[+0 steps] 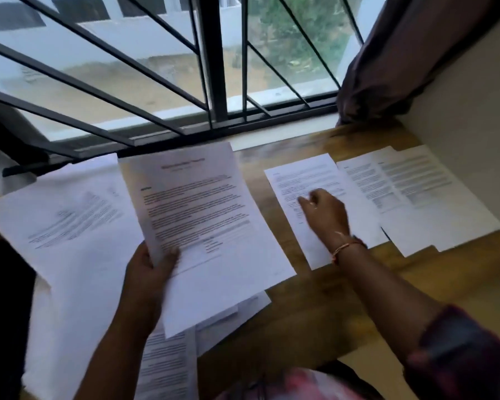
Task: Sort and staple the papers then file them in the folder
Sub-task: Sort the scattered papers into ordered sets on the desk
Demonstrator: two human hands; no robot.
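Wooden desk (315, 313): left grip (147, 272) pinches the unsorted stack (202, 215) at its near edge; right grip (326, 215), holding nothing, rests on a laid-out sheet (300, 174) at right. Square pile edges before stapling.

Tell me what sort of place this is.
Probably a home or small-office work spot: a wooden desk against a barred window with a curtain, printed papers spread over it.

Printed papers (202, 203) fan out, raised, at left; overlapping sheets (416, 192) lie flat at right.
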